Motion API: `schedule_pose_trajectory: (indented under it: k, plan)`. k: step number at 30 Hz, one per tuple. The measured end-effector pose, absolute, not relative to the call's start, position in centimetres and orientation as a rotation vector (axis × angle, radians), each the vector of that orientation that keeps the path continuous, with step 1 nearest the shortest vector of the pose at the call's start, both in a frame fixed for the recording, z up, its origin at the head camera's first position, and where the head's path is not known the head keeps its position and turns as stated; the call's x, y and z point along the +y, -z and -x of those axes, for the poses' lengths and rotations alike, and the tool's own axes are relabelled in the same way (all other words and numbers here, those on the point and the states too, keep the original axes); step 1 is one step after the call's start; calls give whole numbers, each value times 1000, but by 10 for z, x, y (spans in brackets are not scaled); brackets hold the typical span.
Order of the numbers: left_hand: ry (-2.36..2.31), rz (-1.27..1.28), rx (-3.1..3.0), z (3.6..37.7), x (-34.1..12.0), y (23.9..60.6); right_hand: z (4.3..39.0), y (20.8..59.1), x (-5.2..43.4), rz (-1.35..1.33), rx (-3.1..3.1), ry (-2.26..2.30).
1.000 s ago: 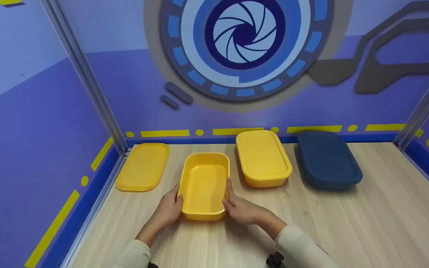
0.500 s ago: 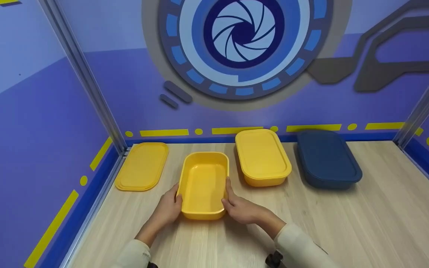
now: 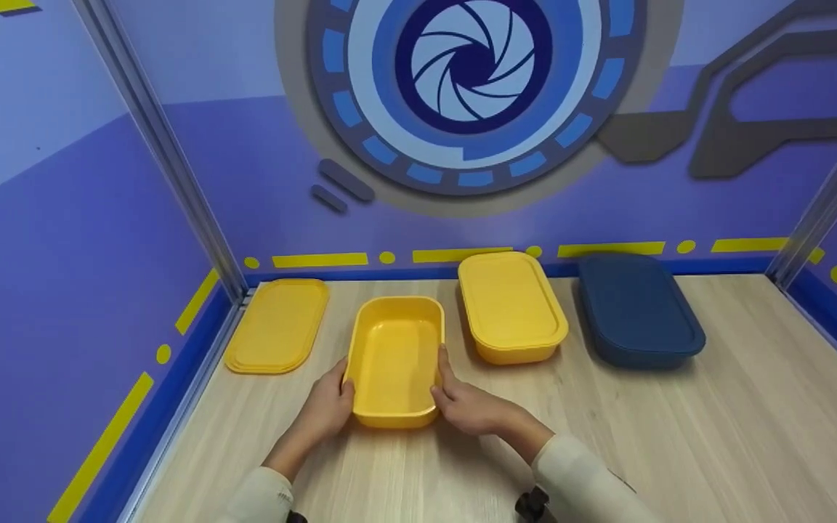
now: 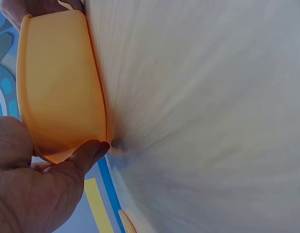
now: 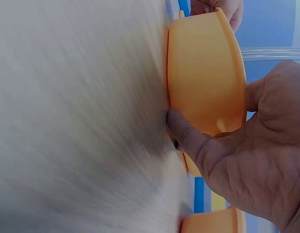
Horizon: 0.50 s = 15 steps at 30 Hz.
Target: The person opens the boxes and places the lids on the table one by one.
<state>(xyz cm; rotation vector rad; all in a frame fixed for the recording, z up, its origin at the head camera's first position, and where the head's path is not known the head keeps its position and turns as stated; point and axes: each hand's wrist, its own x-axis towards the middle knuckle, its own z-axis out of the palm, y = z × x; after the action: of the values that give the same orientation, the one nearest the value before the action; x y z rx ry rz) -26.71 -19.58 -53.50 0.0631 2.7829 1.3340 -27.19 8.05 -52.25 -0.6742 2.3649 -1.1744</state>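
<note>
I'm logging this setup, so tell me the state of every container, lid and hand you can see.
Open yellow container: lidless, empty, on table.
Loose yellow lid: flat on table, left.
Second yellow container: lidded.
Blue container: lidded.
Left hand: holding open container's side.
Right hand: holding its other side.

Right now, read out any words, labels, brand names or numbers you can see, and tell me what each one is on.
None: no readable text in any view.
The open yellow container held by both hands, the lidded yellow container, the dark blue container and the loose yellow lid are plain.
The wall bears only graphics: a shutter-like emblem, yellow dashes and dots.
</note>
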Motion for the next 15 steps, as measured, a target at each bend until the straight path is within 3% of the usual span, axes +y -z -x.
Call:
schedule_pose_trajectory:
  k: [15]
  plan:
    - [-1340,-103,2796,266,-197,536,272,521,81,652,2352,1156]
